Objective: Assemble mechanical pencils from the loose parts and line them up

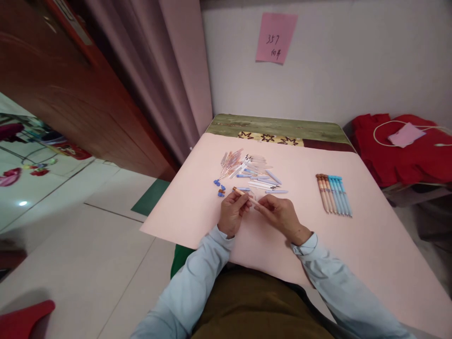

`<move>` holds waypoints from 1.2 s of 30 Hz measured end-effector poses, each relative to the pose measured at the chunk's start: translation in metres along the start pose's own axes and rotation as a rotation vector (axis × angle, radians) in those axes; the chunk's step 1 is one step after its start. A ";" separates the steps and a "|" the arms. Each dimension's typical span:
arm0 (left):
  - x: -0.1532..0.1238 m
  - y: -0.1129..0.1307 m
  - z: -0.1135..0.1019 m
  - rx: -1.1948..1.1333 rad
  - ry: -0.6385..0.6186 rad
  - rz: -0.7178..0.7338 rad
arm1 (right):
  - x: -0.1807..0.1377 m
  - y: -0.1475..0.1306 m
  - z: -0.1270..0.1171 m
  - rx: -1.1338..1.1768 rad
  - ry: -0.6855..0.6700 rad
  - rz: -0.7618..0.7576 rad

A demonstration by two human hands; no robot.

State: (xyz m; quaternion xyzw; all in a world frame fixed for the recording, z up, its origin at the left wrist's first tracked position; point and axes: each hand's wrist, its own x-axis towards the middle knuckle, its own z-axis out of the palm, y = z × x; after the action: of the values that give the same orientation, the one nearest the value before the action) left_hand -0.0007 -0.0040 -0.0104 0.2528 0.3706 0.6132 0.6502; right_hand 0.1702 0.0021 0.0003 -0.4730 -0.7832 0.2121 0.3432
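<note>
- Pinched in nearly closed left fingers [242, 202] and right fingers [265, 210], presumably for alignment: brown-tipped pen [240, 191].
- Heaped just beyond fingers, apparently for short reach: loose pen parts [262, 178].
- Aligned well right on desk [370, 235], apparently sorted by colour: brown and blue pens [334, 194].

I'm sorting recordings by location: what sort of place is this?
Probably a room in a home: a reddish-brown wooden door, a mauve fabric curtain, and a green wood-grain table under a pale pink sheet.
</note>
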 end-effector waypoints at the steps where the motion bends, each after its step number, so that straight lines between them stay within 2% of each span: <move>1: 0.000 0.000 0.000 0.006 0.001 -0.005 | 0.000 -0.001 -0.001 0.022 -0.026 0.009; 10: -0.002 0.001 -0.001 0.079 -0.004 0.002 | 0.004 -0.006 -0.008 0.214 -0.244 0.087; 16: -0.003 -0.002 0.001 0.157 -0.009 0.051 | 0.001 -0.003 -0.002 0.005 -0.125 0.001; 21: -0.004 -0.003 0.002 0.183 -0.019 0.086 | -0.001 0.001 0.005 0.021 -0.020 -0.021; 27: -0.003 0.001 0.006 0.180 -0.001 0.074 | -0.001 0.004 0.008 0.049 -0.006 -0.026; 36: 0.004 0.002 0.016 0.118 0.055 0.035 | 0.001 0.002 0.005 0.178 -0.055 0.094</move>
State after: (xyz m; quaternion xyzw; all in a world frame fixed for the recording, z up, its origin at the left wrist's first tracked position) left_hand 0.0109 0.0021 -0.0003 0.2801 0.4192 0.6085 0.6128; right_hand 0.1671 0.0032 -0.0041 -0.4708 -0.7475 0.3095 0.3518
